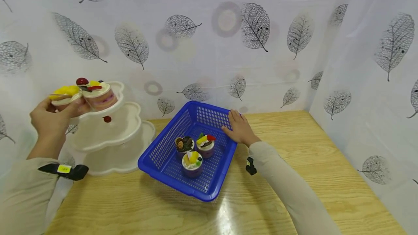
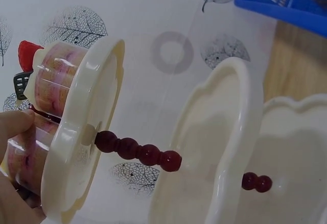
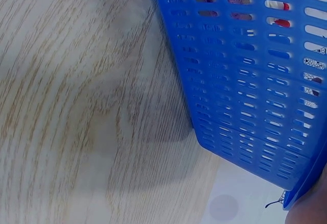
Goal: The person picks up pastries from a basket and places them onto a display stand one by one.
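In the head view my left hand [image 1: 52,120] grips a dessert cup with yellow fruit on top [image 1: 66,93] at the top tier of a white tiered stand [image 1: 130,113]. Right beside it on that tier sits another dessert cup [image 1: 101,97], with cherry-red and yellow toppings. The left wrist view shows the held cup [image 2: 29,157] at the tier's surface, fingers around its side. My right hand [image 1: 241,130] rests on the far right corner of a blue plastic basket [image 1: 151,171], its fingers stretched over the rim. Inside the basket stand three more topped dessert cups [image 1: 192,169].
The stand's scalloped tiers are joined by dark red beaded posts [image 2: 138,151]. Stand and basket are side by side on a wooden table [image 1: 277,191]. A white curtain with leaf prints [image 1: 215,61] hangs behind and along the right side.
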The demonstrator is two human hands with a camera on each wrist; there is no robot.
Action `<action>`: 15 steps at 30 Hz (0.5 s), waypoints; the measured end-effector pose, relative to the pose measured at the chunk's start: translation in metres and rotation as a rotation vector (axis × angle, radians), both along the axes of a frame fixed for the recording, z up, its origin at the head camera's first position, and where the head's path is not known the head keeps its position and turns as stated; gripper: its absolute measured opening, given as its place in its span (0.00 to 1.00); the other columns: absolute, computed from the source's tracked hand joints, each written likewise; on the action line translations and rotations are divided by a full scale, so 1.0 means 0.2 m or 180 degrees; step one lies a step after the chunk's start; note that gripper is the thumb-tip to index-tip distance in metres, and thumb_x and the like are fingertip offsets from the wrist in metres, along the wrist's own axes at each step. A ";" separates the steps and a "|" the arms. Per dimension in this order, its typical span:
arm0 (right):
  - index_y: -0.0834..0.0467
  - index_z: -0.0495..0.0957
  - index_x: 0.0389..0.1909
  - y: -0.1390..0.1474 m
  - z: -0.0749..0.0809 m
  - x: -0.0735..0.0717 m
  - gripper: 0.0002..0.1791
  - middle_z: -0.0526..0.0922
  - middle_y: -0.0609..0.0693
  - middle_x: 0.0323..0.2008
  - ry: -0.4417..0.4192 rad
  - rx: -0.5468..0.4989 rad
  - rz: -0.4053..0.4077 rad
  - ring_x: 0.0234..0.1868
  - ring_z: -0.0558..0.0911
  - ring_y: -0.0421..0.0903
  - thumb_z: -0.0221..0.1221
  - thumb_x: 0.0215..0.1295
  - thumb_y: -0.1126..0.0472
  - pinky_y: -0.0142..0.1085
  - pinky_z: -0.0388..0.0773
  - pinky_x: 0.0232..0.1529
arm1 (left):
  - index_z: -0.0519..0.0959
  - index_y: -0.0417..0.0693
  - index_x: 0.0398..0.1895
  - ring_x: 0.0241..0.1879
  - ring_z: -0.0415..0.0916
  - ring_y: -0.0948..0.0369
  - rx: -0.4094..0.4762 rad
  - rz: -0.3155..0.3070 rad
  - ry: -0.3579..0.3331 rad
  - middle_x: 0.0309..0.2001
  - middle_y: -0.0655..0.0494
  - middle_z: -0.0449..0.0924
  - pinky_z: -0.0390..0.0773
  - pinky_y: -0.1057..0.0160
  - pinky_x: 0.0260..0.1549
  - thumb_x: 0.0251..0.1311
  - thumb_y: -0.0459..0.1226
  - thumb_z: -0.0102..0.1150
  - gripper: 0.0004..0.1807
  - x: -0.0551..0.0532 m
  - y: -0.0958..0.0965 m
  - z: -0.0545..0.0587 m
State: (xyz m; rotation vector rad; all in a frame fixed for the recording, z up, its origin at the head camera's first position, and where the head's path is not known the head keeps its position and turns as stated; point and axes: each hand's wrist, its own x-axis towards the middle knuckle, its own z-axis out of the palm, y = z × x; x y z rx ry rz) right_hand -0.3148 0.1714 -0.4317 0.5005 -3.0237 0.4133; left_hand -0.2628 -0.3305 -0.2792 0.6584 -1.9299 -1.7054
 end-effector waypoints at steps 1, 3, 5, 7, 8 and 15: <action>0.70 0.46 0.72 0.00 0.00 0.00 0.42 0.45 0.65 0.74 -0.0003 -0.0003 -0.0002 0.75 0.44 0.60 0.44 0.72 0.43 0.52 0.38 0.73 | 0.70 0.55 0.66 0.44 0.66 0.74 -0.0059 0.0012 -0.0050 0.42 0.73 0.73 0.71 0.85 0.37 0.37 0.48 0.78 0.47 0.00 0.00 0.00; 0.70 0.46 0.72 0.00 0.00 0.00 0.42 0.45 0.65 0.74 -0.0011 -0.0033 -0.0001 0.75 0.44 0.60 0.44 0.72 0.43 0.52 0.37 0.73 | 0.68 0.57 0.67 0.49 0.66 0.73 -0.0210 0.0018 -0.0173 0.48 0.71 0.73 0.70 0.82 0.46 0.39 0.50 0.76 0.47 -0.01 0.00 0.00; 0.70 0.45 0.72 0.00 0.00 0.00 0.42 0.44 0.64 0.74 -0.0021 -0.0021 -0.0001 0.75 0.43 0.60 0.44 0.72 0.42 0.51 0.36 0.73 | 0.67 0.59 0.68 0.54 0.66 0.72 -0.0329 0.0018 -0.0259 0.54 0.69 0.72 0.67 0.79 0.55 0.41 0.52 0.74 0.46 -0.01 0.00 -0.01; 0.70 0.45 0.72 0.00 -0.01 0.00 0.42 0.45 0.65 0.74 -0.0006 -0.0025 0.0003 0.75 0.43 0.60 0.44 0.72 0.43 0.52 0.36 0.73 | 0.65 0.60 0.69 0.58 0.64 0.72 -0.0368 -0.0006 -0.0283 0.61 0.68 0.70 0.63 0.75 0.61 0.44 0.52 0.72 0.46 -0.01 0.00 -0.01; 0.70 0.46 0.72 0.00 -0.01 0.00 0.42 0.45 0.65 0.74 0.0005 -0.0025 0.0006 0.75 0.43 0.60 0.44 0.72 0.43 0.52 0.36 0.73 | 0.64 0.60 0.70 0.60 0.63 0.72 -0.0385 -0.0027 -0.0286 0.63 0.67 0.68 0.62 0.73 0.62 0.45 0.52 0.71 0.45 -0.01 0.00 -0.01; 0.70 0.45 0.72 0.01 0.00 0.00 0.42 0.45 0.65 0.74 -0.0010 0.0012 0.0014 0.75 0.44 0.61 0.45 0.72 0.44 0.53 0.37 0.73 | 0.62 0.58 0.71 0.64 0.60 0.73 -0.0464 -0.0074 -0.0308 0.68 0.64 0.64 0.58 0.72 0.65 0.52 0.47 0.69 0.42 0.00 -0.01 -0.02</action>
